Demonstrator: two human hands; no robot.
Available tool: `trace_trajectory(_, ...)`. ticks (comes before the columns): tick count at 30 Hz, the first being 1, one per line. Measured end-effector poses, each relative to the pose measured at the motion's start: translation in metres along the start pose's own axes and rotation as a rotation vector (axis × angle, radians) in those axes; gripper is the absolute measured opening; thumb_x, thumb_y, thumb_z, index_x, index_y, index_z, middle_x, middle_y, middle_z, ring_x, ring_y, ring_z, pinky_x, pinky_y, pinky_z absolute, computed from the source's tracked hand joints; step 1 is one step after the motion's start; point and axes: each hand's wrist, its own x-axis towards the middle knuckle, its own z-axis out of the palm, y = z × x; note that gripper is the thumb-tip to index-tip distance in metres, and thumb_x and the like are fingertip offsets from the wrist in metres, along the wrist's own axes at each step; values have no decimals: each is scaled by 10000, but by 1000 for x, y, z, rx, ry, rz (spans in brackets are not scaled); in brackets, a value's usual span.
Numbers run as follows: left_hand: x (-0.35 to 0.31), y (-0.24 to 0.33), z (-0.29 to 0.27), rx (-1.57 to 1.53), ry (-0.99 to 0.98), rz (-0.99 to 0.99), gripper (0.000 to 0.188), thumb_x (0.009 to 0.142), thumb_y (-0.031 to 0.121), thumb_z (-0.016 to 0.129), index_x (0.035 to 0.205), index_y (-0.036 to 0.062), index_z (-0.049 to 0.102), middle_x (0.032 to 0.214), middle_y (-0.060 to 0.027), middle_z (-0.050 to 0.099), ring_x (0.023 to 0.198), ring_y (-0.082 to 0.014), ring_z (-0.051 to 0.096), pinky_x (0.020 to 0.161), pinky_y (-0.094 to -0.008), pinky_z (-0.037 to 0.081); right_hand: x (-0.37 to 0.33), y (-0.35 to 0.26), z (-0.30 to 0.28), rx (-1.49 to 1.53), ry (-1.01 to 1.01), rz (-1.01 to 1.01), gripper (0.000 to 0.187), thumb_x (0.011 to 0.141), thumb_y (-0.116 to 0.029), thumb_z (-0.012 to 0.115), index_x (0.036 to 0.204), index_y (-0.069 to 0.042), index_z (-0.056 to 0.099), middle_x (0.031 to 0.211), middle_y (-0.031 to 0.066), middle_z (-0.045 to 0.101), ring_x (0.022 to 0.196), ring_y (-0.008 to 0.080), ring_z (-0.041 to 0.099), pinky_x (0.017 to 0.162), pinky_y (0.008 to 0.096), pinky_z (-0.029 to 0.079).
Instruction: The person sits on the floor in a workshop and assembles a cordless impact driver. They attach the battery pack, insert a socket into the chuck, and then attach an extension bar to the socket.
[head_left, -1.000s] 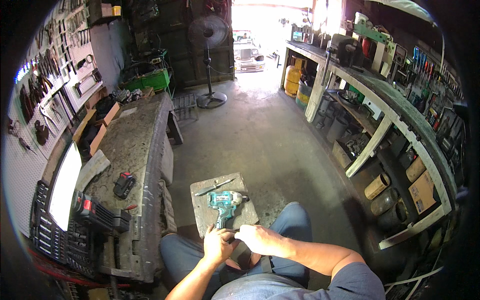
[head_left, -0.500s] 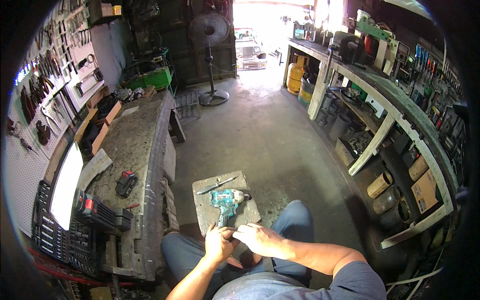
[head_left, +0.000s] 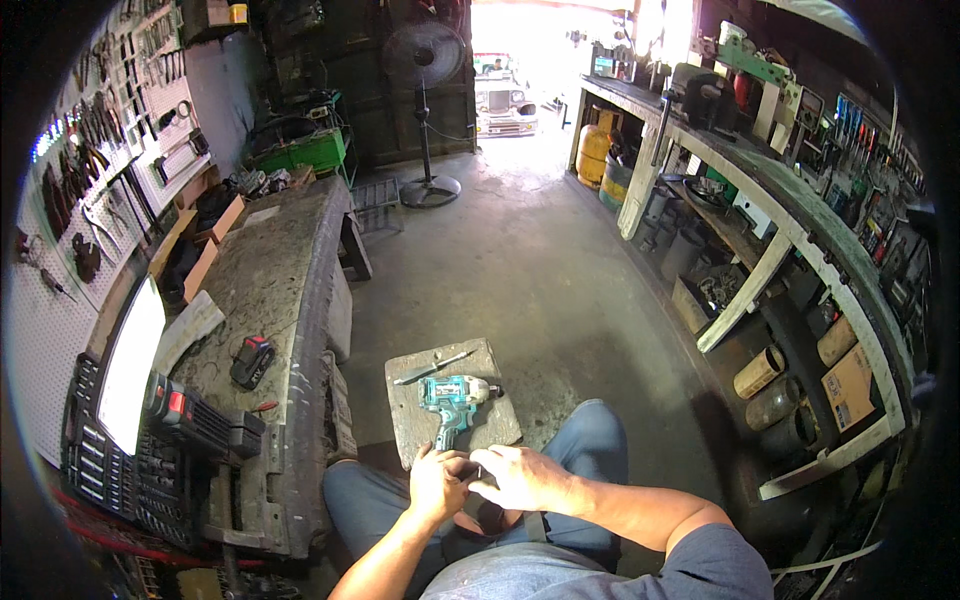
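Observation:
A teal impact wrench [head_left: 452, 400] lies on a worn wooden stool top [head_left: 415, 435], its grip pointing toward me. Beyond it rests a screwdriver [head_left: 432, 368] with a dark handle and a bare metal shaft. At the stool's near edge my left hand [head_left: 438, 484] is closed, its fingertips right by the foot of the wrench's grip. My right hand [head_left: 522, 479] meets it from the right, thumb and fingers pinched together. Whatever sits between the two hands is small and mostly hidden by the fingers.
On the left workbench [head_left: 265, 290] stand a dark power tool battery [head_left: 252, 362], a bright light panel [head_left: 132, 365] and a socket set [head_left: 95, 440]. A pedestal fan [head_left: 425, 120] stands ahead. Along the right runs a long bench [head_left: 750, 160] with cans and a cardboard box [head_left: 850, 385] beneath.
My right hand's fingers have shifted slightly, with the thumb now lower and farther from the fingertips. My left hand stays almost where it was. The wrench and screwdriver have not moved.

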Motion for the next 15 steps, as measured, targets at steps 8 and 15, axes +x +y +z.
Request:
trace_trajectory(8,-1,0,1,28,-1,34,231,797,298,928,975,171,854,1058,14,833,1045,-248,773,1205,-612,432,1,28,18,178,13,-73,259,998,-60,587,1188,6,750,1072,201,717,1051,393,748,898,468,613)
trace_trajectory(15,-1,-1,1,46,-25,5,248,785,298,939,978,172,850,1057,12,829,1050,-247,773,1204,-608,431,10,10,4,218,25,-9,225,1016,-67,596,1180,16,727,1086,220,709,1056,403,746,894,474,615)
